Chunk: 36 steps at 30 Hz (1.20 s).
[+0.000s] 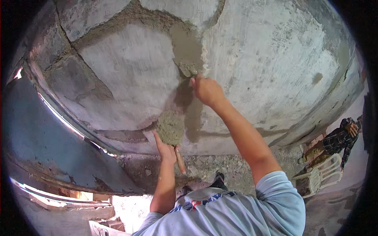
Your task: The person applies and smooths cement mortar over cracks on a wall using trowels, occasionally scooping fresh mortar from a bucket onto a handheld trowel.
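My left hand [167, 152] is held low in front of the wall, closed around a wooden-handled trowel [180, 161]. A thick, round heap of wet grey mortar [171, 128] covers its blade, and the handle points down past my palm. My right hand [208, 91] is raised against the wall, fingers pinched at the lower edge of a rough lump of mortar [188, 68]. Whatever tool it grips is hidden by the fingers and mortar. Above that lump, a smooth band of damp mortar [186, 41] runs up the whitish wall [260, 74].
Cracks and broken plaster [75, 51] mark the wall's upper left. Rubble [212, 163] lies along its foot by my shoes. At far right are a white plastic chair [317, 177] and a person in a dark checked shirt [336, 141]. A blue-grey panel [59, 137] stands left.
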Each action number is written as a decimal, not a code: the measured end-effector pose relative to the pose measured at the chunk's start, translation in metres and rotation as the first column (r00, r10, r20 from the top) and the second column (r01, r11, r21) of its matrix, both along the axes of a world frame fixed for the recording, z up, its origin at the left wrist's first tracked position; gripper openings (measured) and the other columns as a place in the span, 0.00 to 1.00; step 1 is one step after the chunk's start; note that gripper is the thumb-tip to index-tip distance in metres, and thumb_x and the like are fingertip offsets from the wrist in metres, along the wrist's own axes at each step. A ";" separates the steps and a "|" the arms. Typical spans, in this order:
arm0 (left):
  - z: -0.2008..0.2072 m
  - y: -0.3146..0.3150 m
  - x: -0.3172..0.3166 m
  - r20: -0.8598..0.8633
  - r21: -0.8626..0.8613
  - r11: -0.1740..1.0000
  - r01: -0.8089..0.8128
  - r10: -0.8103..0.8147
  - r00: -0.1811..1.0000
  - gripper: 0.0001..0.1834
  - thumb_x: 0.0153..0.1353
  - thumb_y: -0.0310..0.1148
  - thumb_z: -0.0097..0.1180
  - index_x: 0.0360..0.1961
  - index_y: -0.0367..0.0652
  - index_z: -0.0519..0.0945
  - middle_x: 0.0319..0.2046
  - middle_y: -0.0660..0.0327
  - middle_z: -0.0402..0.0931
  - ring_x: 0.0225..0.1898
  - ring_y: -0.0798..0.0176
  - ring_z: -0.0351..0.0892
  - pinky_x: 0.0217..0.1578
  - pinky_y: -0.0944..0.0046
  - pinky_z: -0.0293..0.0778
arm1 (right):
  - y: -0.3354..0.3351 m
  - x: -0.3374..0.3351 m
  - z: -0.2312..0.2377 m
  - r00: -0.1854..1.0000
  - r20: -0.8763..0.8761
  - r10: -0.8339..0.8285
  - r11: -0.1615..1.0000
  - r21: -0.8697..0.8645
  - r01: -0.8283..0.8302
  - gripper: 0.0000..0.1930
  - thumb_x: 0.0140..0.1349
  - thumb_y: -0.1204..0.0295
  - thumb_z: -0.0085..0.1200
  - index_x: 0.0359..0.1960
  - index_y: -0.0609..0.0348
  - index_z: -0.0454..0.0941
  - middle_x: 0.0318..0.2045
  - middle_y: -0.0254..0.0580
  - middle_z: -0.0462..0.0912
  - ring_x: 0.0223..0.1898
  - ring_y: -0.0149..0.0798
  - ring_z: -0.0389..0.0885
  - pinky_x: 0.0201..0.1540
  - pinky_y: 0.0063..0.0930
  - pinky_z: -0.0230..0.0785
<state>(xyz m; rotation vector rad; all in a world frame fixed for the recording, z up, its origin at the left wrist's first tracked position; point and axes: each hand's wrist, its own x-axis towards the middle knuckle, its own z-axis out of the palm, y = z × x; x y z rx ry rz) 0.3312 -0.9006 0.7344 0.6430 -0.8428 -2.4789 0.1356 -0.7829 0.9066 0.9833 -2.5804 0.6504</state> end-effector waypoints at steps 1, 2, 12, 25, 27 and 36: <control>0.001 0.000 0.002 0.010 0.001 1.000 -0.005 0.005 1.000 0.42 0.66 0.76 0.39 0.67 0.57 0.68 0.53 0.67 0.77 0.41 0.64 0.74 0.25 0.64 0.66 | 0.006 -0.001 0.002 1.000 -0.014 0.018 0.996 0.083 -0.017 0.23 0.77 0.55 0.39 0.45 0.66 0.74 0.33 0.66 0.85 0.38 0.69 0.85 0.41 0.60 0.77; 0.002 0.001 0.004 0.014 -0.008 1.000 -0.017 0.017 1.000 0.43 0.65 0.77 0.40 0.67 0.56 0.68 0.53 0.67 0.77 0.40 0.64 0.74 0.25 0.63 0.66 | 0.014 -0.002 0.006 0.999 -0.013 0.049 0.988 0.151 -0.046 0.24 0.77 0.54 0.38 0.45 0.66 0.78 0.34 0.64 0.86 0.40 0.68 0.85 0.44 0.60 0.77; -0.002 0.006 0.006 -0.050 -0.011 1.000 0.013 -0.014 0.999 0.44 0.65 0.79 0.38 0.66 0.55 0.69 0.50 0.66 0.77 0.35 0.65 0.74 0.23 0.64 0.66 | 0.010 -0.030 0.131 0.952 -0.260 0.165 0.975 0.192 -0.117 0.25 0.76 0.54 0.41 0.39 0.65 0.82 0.32 0.65 0.85 0.40 0.68 0.84 0.46 0.59 0.76; 0.002 0.014 0.004 -0.020 -0.018 0.999 0.037 -0.037 0.999 0.45 0.65 0.78 0.36 0.66 0.52 0.70 0.50 0.66 0.79 0.37 0.68 0.74 0.25 0.67 0.63 | 0.024 -0.018 0.113 0.950 -0.252 0.187 0.943 0.318 -0.101 0.23 0.76 0.55 0.42 0.39 0.65 0.79 0.27 0.65 0.83 0.35 0.68 0.83 0.40 0.60 0.76; 0.003 0.017 -0.002 -0.001 -0.008 1.000 0.028 -0.028 1.000 0.46 0.65 0.79 0.36 0.67 0.52 0.70 0.52 0.66 0.79 0.38 0.68 0.75 0.26 0.67 0.63 | 0.015 -0.039 0.105 0.942 -0.253 0.222 0.944 0.297 -0.143 0.23 0.76 0.55 0.42 0.40 0.65 0.79 0.30 0.64 0.84 0.36 0.68 0.84 0.40 0.59 0.76; 0.003 0.014 -0.007 -0.058 0.003 0.998 0.068 -0.067 0.996 0.46 0.65 0.78 0.37 0.67 0.52 0.70 0.53 0.66 0.79 0.38 0.68 0.75 0.23 0.68 0.62 | 0.023 -0.023 0.095 0.913 -0.345 0.216 0.807 0.590 0.032 0.21 0.78 0.57 0.41 0.43 0.63 0.80 0.33 0.51 0.89 0.36 0.55 0.90 0.37 0.49 0.84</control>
